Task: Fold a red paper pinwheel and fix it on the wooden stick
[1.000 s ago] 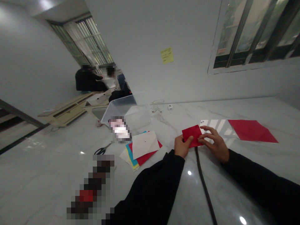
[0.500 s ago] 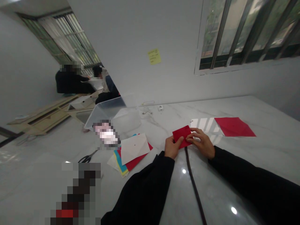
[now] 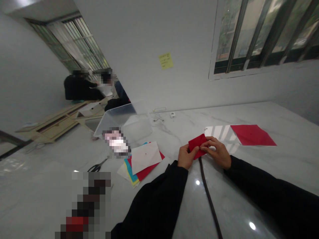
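Observation:
A small folded piece of red paper (image 3: pixel 196 142) is held between both hands above the pale marbled tabletop. My left hand (image 3: pixel 186 156) grips its lower left side, thumb laid on the front face. On the right side, my right hand (image 3: pixel 217 152) pinches the paper with thumb and forefinger. Below the paper a dark cord (image 3: pixel 207 192) runs down toward the bottom of the view. Left of my hands lies a stack of coloured paper, with a white sheet (image 3: pixel 146 157) on top and red, blue and yellow sheets showing beneath it.
A larger red sheet (image 3: pixel 254 134) lies to the right. Black-handled scissors (image 3: pixel 96 166) rest on the left, near a clear plastic box (image 3: pixel 117 114). A small white cube (image 3: pixel 172 115) stands by the wall, under a yellow sticky note (image 3: pixel 165 61). Other people (image 3: pixel 81 88) sit at the far left.
The red paper has tilted, and a flap or crease now shows across its face where my fingers press. The whole view has shifted slightly, so everything appears a little farther right.

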`<state>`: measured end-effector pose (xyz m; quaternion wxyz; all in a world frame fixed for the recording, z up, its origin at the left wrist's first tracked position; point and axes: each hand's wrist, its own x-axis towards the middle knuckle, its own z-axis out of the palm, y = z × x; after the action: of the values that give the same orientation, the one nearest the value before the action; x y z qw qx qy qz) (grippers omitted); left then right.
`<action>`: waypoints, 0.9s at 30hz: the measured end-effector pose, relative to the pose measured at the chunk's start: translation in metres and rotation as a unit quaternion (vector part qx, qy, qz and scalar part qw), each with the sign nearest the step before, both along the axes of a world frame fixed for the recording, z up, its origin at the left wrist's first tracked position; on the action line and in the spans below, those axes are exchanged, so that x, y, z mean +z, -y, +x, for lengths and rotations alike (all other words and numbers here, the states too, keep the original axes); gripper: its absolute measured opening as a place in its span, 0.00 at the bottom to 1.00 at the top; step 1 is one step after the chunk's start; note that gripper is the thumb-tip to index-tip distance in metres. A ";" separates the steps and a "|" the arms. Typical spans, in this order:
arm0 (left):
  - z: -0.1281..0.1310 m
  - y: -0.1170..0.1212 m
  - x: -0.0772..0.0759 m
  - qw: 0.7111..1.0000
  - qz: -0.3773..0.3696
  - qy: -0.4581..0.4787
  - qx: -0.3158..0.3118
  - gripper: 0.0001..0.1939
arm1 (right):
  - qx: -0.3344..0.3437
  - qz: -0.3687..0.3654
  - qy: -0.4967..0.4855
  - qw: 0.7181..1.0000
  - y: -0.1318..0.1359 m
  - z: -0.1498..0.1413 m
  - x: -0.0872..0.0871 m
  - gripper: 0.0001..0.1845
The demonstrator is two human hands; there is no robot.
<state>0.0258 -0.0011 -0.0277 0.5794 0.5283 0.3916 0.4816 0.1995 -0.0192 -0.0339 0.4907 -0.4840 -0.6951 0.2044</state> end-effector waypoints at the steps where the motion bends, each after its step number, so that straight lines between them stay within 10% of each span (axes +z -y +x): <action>1: 0.000 0.001 0.001 1.000 0.000 0.000 -0.002 0.22 | 0.005 -0.003 -0.004 1.000 0.000 0.000 0.000 0.09; 27: 0.000 0.007 0.002 1.000 -0.011 -0.010 -0.011 0.23 | 0.049 -0.138 -0.124 0.981 0.007 -0.002 -0.002 0.14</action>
<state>0.0261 -0.0082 -0.0254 0.5866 0.5307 0.3968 0.4656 0.1977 -0.0265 -0.0356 0.4914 -0.4832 -0.6168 0.3803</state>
